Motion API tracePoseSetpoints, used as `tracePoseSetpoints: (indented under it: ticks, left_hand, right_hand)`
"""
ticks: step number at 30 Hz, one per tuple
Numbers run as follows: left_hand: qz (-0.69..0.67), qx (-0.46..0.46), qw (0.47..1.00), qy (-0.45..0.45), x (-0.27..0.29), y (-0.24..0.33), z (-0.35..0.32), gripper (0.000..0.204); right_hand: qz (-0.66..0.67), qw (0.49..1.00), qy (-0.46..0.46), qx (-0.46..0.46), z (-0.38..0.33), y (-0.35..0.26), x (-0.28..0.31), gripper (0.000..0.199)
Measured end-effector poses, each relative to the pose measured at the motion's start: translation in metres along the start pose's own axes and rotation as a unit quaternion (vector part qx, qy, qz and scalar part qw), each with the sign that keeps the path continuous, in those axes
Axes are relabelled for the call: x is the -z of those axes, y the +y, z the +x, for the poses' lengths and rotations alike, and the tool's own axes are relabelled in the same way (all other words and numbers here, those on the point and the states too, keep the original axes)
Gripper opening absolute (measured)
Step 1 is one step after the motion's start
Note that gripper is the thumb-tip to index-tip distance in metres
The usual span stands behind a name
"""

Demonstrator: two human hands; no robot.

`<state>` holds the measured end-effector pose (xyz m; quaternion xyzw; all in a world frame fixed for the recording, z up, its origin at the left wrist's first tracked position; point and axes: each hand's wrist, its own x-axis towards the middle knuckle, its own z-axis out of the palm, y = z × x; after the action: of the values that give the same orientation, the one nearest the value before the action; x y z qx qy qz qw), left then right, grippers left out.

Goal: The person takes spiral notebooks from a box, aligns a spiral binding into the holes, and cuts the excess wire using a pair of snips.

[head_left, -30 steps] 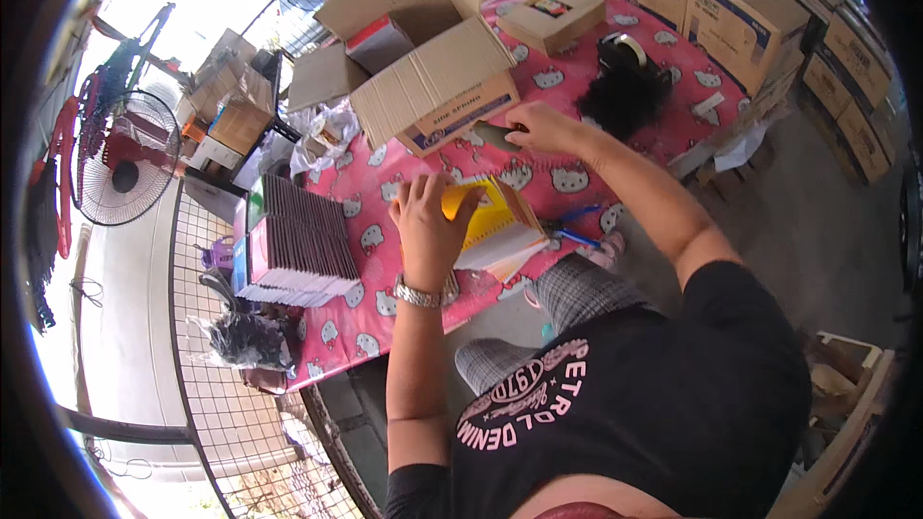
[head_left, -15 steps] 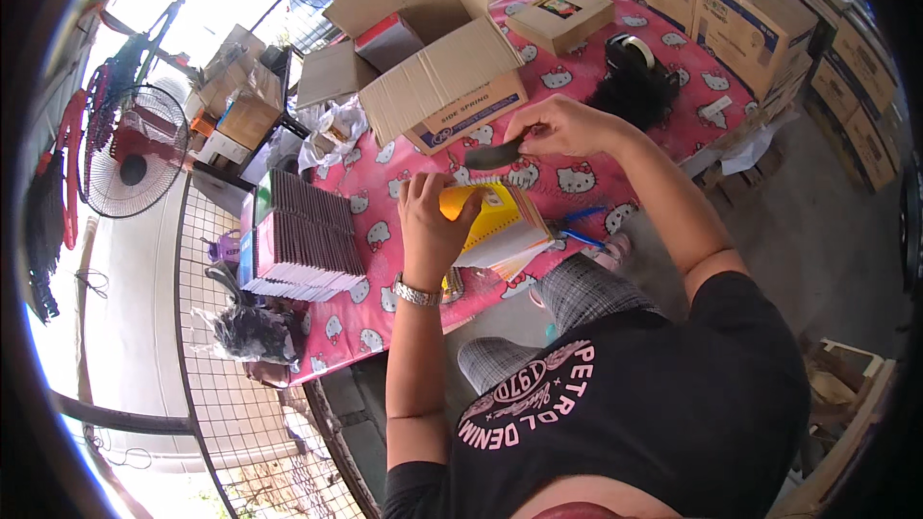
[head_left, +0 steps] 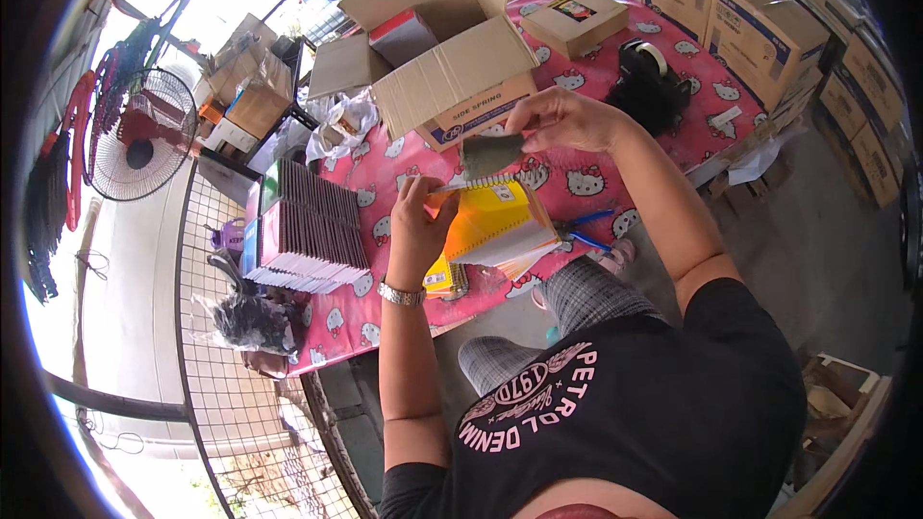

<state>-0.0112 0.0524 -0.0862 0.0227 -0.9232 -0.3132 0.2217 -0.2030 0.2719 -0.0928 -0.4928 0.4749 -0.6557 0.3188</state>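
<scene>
My left hand (head_left: 423,216) pinches the left edge of a yellow spiral notebook (head_left: 500,211), its thumb on the near side and its pages fanning downward. The wire coil runs along the notebook's upper edge. Just above that coil, my right hand (head_left: 569,125) grips a thin, dark green flat piece (head_left: 490,156) by its right end; its exact kind is unclear. Below the left hand, more yellow spiral notebooks (head_left: 442,279) lie on the table, partly covered. Blue-handled pliers (head_left: 588,229) rest right of the held notebook.
Left on the pink patterned tablecloth (head_left: 375,274) stands a tall stack of spiral notebooks (head_left: 312,221). Behind my hands is an open carton (head_left: 481,111); a closed box (head_left: 577,21) and a tape dispenser (head_left: 646,77) sit farther right. Stacked cartons (head_left: 764,29) border the right side.
The green piece has turned from edge-on to showing its broad face above the coil. My left hand has shifted slightly down and left, exposing more of the notebook cover.
</scene>
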Motion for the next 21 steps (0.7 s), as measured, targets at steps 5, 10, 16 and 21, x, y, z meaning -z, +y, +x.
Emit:
tracePoseSetpoints:
  ticks: [5, 10, 16, 21]
  left_hand:
    - [-0.010, -0.031, 0.999, 0.005, 0.000, -0.007, 0.000, 0.021]
    - [-0.021, -0.003, 1.000, -0.011, 0.004, -0.006, 0.004, 0.021]
    - [-0.045, -0.012, 0.999, -0.014, 0.003, -0.004, 0.007, 0.022]
    - [-0.092, -0.001, 0.996, -0.011, -0.002, -0.020, 0.007, 0.022]
  right_hand:
    - [-0.198, 0.980, -0.018, -0.021, 0.013, -0.008, -0.004, 0.022]
    - [-0.096, 0.995, -0.031, -0.014, 0.019, -0.001, -0.006, 0.021]
    - [-0.195, 0.979, -0.051, -0.039, 0.026, -0.012, -0.007, 0.021]
    - [-0.285, 0.957, -0.039, -0.031, 0.029, -0.010, -0.011, 0.018]
